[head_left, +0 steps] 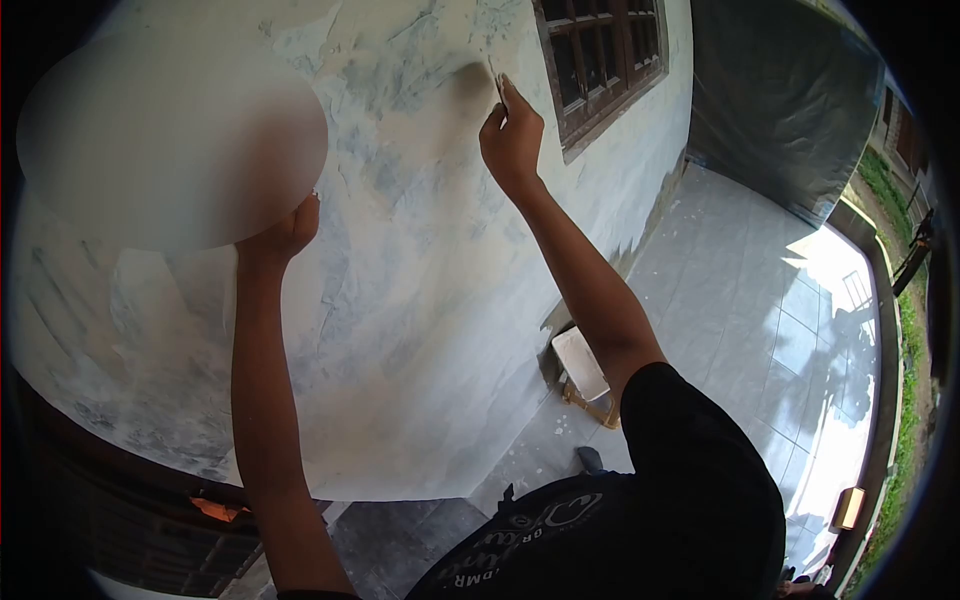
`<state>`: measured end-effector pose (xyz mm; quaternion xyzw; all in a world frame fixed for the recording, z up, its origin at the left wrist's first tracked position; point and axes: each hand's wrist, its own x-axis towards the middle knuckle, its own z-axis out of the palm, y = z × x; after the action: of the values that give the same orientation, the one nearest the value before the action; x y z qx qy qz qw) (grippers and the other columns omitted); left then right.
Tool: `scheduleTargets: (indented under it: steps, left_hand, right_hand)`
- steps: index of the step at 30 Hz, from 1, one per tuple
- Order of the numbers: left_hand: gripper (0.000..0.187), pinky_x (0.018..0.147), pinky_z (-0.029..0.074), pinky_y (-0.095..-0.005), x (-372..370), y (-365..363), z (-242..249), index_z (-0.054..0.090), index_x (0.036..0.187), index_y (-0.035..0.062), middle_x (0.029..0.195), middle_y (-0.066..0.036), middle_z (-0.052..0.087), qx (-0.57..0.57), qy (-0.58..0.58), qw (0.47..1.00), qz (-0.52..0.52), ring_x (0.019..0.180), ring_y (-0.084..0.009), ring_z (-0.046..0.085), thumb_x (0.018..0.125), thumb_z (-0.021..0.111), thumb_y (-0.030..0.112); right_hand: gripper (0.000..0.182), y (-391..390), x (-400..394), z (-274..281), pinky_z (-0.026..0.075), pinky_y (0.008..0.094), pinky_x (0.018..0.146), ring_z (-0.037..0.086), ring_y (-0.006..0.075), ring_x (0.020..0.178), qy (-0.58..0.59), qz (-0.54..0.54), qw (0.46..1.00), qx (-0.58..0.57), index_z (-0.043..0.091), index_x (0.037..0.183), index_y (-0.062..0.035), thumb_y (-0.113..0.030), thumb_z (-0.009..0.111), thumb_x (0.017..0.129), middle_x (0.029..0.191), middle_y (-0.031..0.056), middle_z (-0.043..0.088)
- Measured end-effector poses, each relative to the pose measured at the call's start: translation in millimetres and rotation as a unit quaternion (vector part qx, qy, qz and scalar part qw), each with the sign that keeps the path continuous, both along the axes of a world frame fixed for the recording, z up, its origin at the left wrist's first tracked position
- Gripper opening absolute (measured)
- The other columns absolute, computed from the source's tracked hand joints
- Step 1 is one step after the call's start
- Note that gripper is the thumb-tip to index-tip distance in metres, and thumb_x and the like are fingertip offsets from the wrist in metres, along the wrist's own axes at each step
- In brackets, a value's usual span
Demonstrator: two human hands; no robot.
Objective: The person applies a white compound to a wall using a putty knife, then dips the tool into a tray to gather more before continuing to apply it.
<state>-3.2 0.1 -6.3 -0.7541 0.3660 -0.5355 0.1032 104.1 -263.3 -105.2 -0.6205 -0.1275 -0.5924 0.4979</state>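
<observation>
My right hand (513, 140) is raised against the patchy, putty-smeared wall (390, 250), just left of the window. Its fingers pinch a thin putty knife (501, 90), seen almost edge-on, with the tip close to the wall surface. My left hand (292, 232) is up at the left, also near the wall. A blurred oval covers most of it; the part that shows is curled closed, and whatever it grips is hidden. Grey and cream patches with rough ridges cover the wall around both hands.
A brown-framed window (605, 70) is set in the wall. Below my right arm, a white-topped stool-like object (580, 362) stands on the grey tiled floor (700, 260). A dark sheet (785, 110) hangs beyond the wall's end. A low ledge and grass border the right side.
</observation>
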Motion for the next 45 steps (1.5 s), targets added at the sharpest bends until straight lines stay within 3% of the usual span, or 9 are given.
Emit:
scheduleTargets:
  steps: [5, 12, 15, 21, 29, 34, 35, 39, 45]
  left_hand:
    - [0.06, 0.119, 0.023, -0.0502, 0.2, 1.1, -1.1, 0.048, 0.143, 0.0032, 0.148, -0.012, 0.049, -0.002, 0.004, 1.0, 0.01, 0.142, -0.0291, 0.041, 0.087, 0.035, 0.018]
    - [0.069, 0.119, 0.025, -0.0516, -1.1, 2.9, -0.4, 0.049, 0.141, 0.0028, 0.147, -0.013, 0.05, -0.006, 0.009, 1.0, -0.003, 0.141, -0.0298, 0.042, 0.073, 0.043, 0.011]
    - [0.069, 0.119, 0.025, -0.0517, -1.5, 3.2, -1.2, 0.049, 0.141, 0.0029, 0.147, -0.013, 0.05, -0.006, 0.012, 1.0, -0.001, 0.141, -0.0296, 0.042, 0.073, 0.043, 0.01]
    - [0.064, 0.119, 0.024, -0.0509, 0.4, 2.6, -0.8, 0.048, 0.143, 0.003, 0.148, -0.012, 0.049, -0.003, 0.004, 1.0, 0.012, 0.142, -0.0297, 0.041, 0.08, 0.039, 0.015]
    - [0.06, 0.119, 0.023, -0.0505, -1.9, 3.4, -0.8, 0.047, 0.143, 0.0017, 0.148, -0.013, 0.049, -0.003, 0.009, 1.0, 0.015, 0.142, -0.0302, 0.04, 0.087, 0.035, 0.018]
    - [0.062, 0.119, 0.023, -0.0502, -1.4, 1.4, -1.8, 0.048, 0.143, 0.0014, 0.148, -0.013, 0.049, 0.001, 0.008, 1.0, 0.019, 0.142, -0.03, 0.041, 0.084, 0.036, 0.016]
    - [0.062, 0.119, 0.023, -0.0502, -1.5, 0.5, -1.9, 0.048, 0.143, 0.0014, 0.148, -0.013, 0.049, 0.001, 0.007, 1.0, 0.018, 0.142, -0.03, 0.041, 0.084, 0.036, 0.016]
    - [0.061, 0.119, 0.023, -0.05, -2.8, 0.3, -1.5, 0.048, 0.143, 0.0015, 0.148, -0.013, 0.049, 0.003, 0.011, 1.0, 0.024, 0.142, -0.0299, 0.041, 0.085, 0.036, 0.017]
    - [0.068, 0.119, 0.024, -0.0509, -3.1, 1.2, 0.1, 0.05, 0.141, 0.0027, 0.147, -0.013, 0.05, -0.01, 0.009, 1.0, -0.006, 0.141, -0.0306, 0.041, 0.074, 0.043, 0.011]
  right_hand:
    - [0.056, 78.6, -32.1, -23.6, 0.055, 0.0432, 0.092, 0.058, 0.0415, 0.119, -0.051, -0.024, 0.987, -0.149, 0.049, 0.135, 0.0071, 0.012, 0.053, 0.079, 0.129, 0.0265, 0.058]
    - [0.061, 73.4, -130.1, -102.9, 0.052, 0.0419, 0.099, 0.057, 0.038, 0.124, -0.056, 0.244, 0.948, -0.195, 0.048, 0.136, 0.0048, 0.019, 0.052, 0.076, 0.127, 0.024, 0.061]
    - [0.044, 32.1, -72.4, -53.1, 0.053, 0.0283, 0.086, 0.07, 0.0245, 0.102, -0.024, 0.12, 0.992, -0.031, 0.058, 0.13, 0.005, 0.013, 0.053, 0.087, 0.118, 0.0246, 0.067]
    - [0.054, 52.6, 0.1, 1.3, 0.053, 0.0424, 0.095, 0.058, 0.0424, 0.119, -0.009, -0.046, 0.994, -0.095, 0.051, 0.131, 0.0104, 0.016, 0.051, 0.077, 0.125, 0.0294, 0.06]
    - [0.061, 78.4, -143.7, -104.3, 0.053, 0.0413, 0.1, 0.057, 0.0357, 0.124, -0.026, 0.248, 0.946, -0.209, 0.047, 0.138, 0.0039, 0.018, 0.053, 0.079, 0.131, 0.0239, 0.059]
    - [0.042, 8.3, -40.6, -28.3, 0.054, 0.0356, 0.089, 0.066, 0.0389, 0.107, 0.031, 0.09, 0.995, 0.022, 0.057, 0.127, 0.0097, 0.014, 0.05, 0.085, 0.117, 0.029, 0.065]
    - [0.042, -0.3, -13.0, -16.0, 0.051, 0.0303, 0.063, 0.066, 0.0211, 0.068, 0.016, -0.006, 1.0, 0.006, 0.058, 0.129, 0.0066, 0.011, 0.051, 0.088, 0.095, 0.0235, 0.07]
    - [0.048, 20.8, 15.0, 22.4, 0.054, 0.0405, 0.092, 0.064, 0.0412, 0.11, 0.03, -0.007, 0.999, -0.029, 0.054, 0.128, 0.0115, 0.013, 0.049, 0.08, 0.121, 0.0289, 0.062]
    - [0.062, 95.2, -111.4, -63.1, 0.054, 0.0428, 0.096, 0.056, 0.0396, 0.124, -0.074, 0.128, 0.962, -0.231, 0.046, 0.137, 0.006, 0.015, 0.054, 0.076, 0.127, 0.0239, 0.06]
